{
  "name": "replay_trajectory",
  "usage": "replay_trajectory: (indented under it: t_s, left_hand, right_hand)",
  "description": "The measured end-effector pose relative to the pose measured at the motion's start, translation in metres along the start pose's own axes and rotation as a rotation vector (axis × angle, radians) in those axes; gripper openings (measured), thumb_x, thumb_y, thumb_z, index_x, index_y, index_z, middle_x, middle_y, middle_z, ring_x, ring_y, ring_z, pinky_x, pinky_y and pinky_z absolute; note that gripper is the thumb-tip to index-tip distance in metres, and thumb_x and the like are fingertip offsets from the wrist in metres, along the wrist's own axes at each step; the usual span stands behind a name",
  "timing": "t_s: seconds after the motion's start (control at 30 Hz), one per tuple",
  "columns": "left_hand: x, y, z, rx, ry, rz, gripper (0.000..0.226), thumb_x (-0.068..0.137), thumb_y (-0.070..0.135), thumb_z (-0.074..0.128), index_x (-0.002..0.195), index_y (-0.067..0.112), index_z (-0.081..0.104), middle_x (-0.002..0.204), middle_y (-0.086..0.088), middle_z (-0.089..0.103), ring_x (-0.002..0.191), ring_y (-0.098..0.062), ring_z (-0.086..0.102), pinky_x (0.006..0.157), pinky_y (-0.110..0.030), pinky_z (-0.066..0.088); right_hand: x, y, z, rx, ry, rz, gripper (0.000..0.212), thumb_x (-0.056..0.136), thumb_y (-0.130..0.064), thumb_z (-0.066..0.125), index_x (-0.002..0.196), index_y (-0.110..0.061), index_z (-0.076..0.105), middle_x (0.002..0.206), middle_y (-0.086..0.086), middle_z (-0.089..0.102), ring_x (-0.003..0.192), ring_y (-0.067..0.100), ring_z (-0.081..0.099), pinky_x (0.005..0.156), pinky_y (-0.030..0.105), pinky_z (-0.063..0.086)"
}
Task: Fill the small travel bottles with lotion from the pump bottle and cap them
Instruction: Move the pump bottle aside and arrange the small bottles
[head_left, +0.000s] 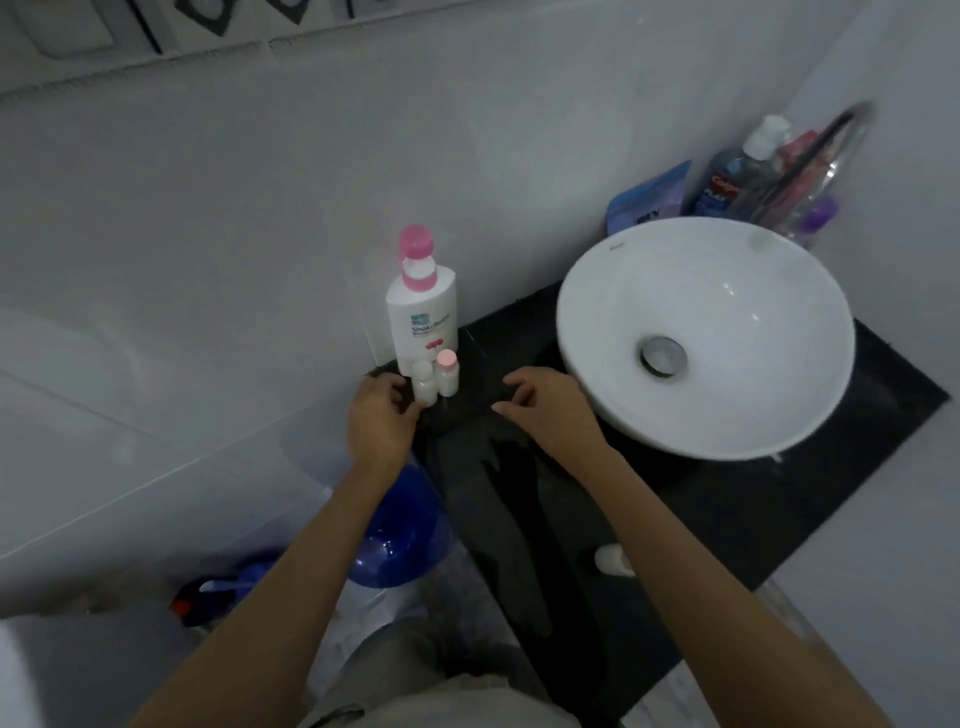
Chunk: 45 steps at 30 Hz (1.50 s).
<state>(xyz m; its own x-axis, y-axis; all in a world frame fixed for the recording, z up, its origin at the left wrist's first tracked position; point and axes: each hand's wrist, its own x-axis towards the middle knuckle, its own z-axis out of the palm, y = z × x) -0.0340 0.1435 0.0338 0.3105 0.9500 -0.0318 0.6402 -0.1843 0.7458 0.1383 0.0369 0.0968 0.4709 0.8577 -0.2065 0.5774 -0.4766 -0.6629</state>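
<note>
**Desk:** Caption line, please. Where do the task's things stand?

**Operator:** I see the pump bottle (422, 306), white with a pink pump head, upright at the far left corner of the dark surface (727, 519), against the wall. Two small travel bottles stand just in front of it, touching or nearly so: the white-capped bottle (424, 383) nearer, the pink-capped bottle (447, 373) to its right. My guess is they are grouped there so the pump spout is within easy reach of them.

**Desk:** And the hands?

**Operator:** The left hand (379, 421) sits just left of the white-capped bottle, fingers curled toward it; whether its grip has closed on the bottle or only brushes it, I cannot tell, the frame is soft there. The right hand (550, 410) hovers above the surface to the right of the bottles, near the white basin (706, 338), fingers loosely apart, holding nothing.

**Desk:** Anything else on the surface?

**Operator:** A small white object (614, 560) lies near the front edge, partly behind the right forearm; possibly another bottle, too hidden to say. Toiletries (748, 176) crowd the far right corner behind the basin.

**Desk:** Stage of the job?

**Operator:** Both bottles wear caps, so I judge either an opening step or the finish; their fill level is not visible.
</note>
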Motion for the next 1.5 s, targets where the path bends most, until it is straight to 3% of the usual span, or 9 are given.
replay_trajectory:
  t_s: [0.1,0.27,0.4,0.53,0.73,1.07,1.23,1.4,1.5]
  left_hand:
    - [-0.029,-0.004,0.003,0.096,0.011,0.255,0.019,0.085,0.018,0.068,0.100,0.006,0.066,0.091,-0.012,0.064,0.082,-0.023,0.059,0.073,-0.039,0.051]
    - [-0.066,-0.003,0.027,0.247,-0.350,0.693,0.037,0.088,0.023,0.065,0.121,0.006,0.063,0.124,-0.015,0.063,0.117,-0.033,0.056,0.097,-0.044,0.046]
    - [-0.079,-0.007,0.035,0.407,-0.504,0.820,0.051,0.091,0.039,0.044,0.127,0.006,0.059,0.135,-0.017,0.056,0.127,-0.036,0.050,0.102,-0.050,0.044]
    - [-0.081,-0.023,0.036,0.533,-0.543,0.828,0.050,0.091,0.035,0.051,0.130,0.004,0.055,0.138,-0.020,0.052,0.130,-0.039,0.046,0.104,-0.054,0.039]
    - [-0.080,-0.033,0.039,0.533,-0.563,0.808,0.051,0.094,0.032,0.054,0.138,0.008,0.046,0.148,-0.016,0.040,0.140,-0.034,0.032,0.114,-0.048,0.025]
    - [-0.080,-0.038,0.044,0.538,-0.570,0.755,0.055,0.098,0.040,0.042,0.147,0.018,0.031,0.158,-0.007,0.021,0.147,-0.025,0.013,0.116,-0.037,0.001]
    - [-0.081,-0.040,0.048,0.536,-0.573,0.743,0.055,0.097,0.040,0.042,0.147,0.016,0.031,0.158,-0.007,0.022,0.147,-0.026,0.013,0.117,-0.039,0.002]
    - [-0.081,-0.041,0.050,0.515,-0.532,0.762,0.053,0.094,0.037,0.051,0.141,0.013,0.042,0.152,-0.011,0.035,0.142,-0.030,0.027,0.115,-0.046,0.015]
    - [-0.082,-0.043,0.052,0.510,-0.535,0.737,0.054,0.096,0.039,0.047,0.143,0.015,0.038,0.154,-0.008,0.031,0.145,-0.027,0.022,0.116,-0.043,0.009]
  right_hand:
    - [-0.049,0.018,-0.027,0.059,0.135,-0.011,0.028,0.078,-0.028,0.074,0.102,-0.016,0.067,0.078,-0.004,0.064,0.066,0.002,0.054,0.074,0.025,0.049]
    - [-0.122,0.062,-0.049,-0.054,0.336,0.116,0.035,0.075,-0.041,0.073,0.101,-0.020,0.067,0.080,-0.006,0.062,0.067,0.008,0.057,0.064,0.028,0.051]
    - [-0.154,0.092,-0.036,-0.252,0.240,0.249,0.059,0.069,-0.061,0.067,0.113,-0.022,0.061,0.093,-0.005,0.058,0.081,0.012,0.059,0.065,0.028,0.047]
    - [-0.164,0.106,-0.012,-0.300,0.102,0.356,0.055,0.070,-0.056,0.066,0.114,-0.025,0.058,0.106,-0.004,0.059,0.094,0.017,0.060,0.067,0.027,0.040]
    - [-0.155,0.105,0.001,-0.235,0.097,0.395,0.025,0.076,-0.038,0.067,0.089,-0.017,0.060,0.089,0.001,0.064,0.076,0.017,0.057,0.060,0.027,0.036]
    - [-0.050,0.023,-0.011,-0.056,0.007,0.027,0.024,0.075,-0.030,0.069,0.090,-0.013,0.060,0.090,0.004,0.066,0.082,0.019,0.060,0.072,0.033,0.048]
    - [0.024,-0.012,0.004,-0.111,-0.069,-0.043,0.020,0.082,-0.022,0.064,0.093,-0.006,0.060,0.091,0.010,0.065,0.085,0.020,0.060,0.074,0.026,0.041]
    - [0.070,-0.020,0.020,-0.094,-0.104,0.011,0.030,0.077,-0.021,0.068,0.100,-0.004,0.058,0.099,0.013,0.063,0.089,0.025,0.061,0.080,0.037,0.052]
    - [0.083,-0.019,0.027,-0.153,-0.157,0.009,0.030,0.076,-0.019,0.069,0.099,-0.005,0.057,0.100,0.013,0.063,0.089,0.026,0.061,0.076,0.035,0.051]
